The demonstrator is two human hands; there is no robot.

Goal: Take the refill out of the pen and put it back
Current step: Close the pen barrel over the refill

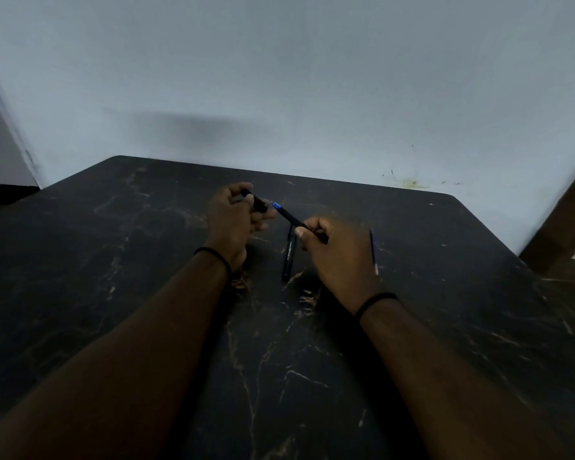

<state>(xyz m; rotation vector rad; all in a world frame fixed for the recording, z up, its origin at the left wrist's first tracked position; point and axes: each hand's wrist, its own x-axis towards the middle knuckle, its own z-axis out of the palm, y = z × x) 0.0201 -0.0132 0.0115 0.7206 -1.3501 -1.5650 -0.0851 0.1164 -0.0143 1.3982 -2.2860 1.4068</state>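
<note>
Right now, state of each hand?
Left hand: closed on a short black pen piece.
Right hand: closed on the black pen barrel.

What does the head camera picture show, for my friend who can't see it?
Two hands hold pen parts above a dark marble-look table: the left hand grips a short black piece, and the right hand grips a black pen body with a blue end. On the table lie another black pen and, to the right, a thin refill.

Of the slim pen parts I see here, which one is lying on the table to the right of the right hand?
The thin refill, lying alone right of the right hand. The black pen cap lies between the hands; the pen barrel and the left hand's piece are held.
</note>
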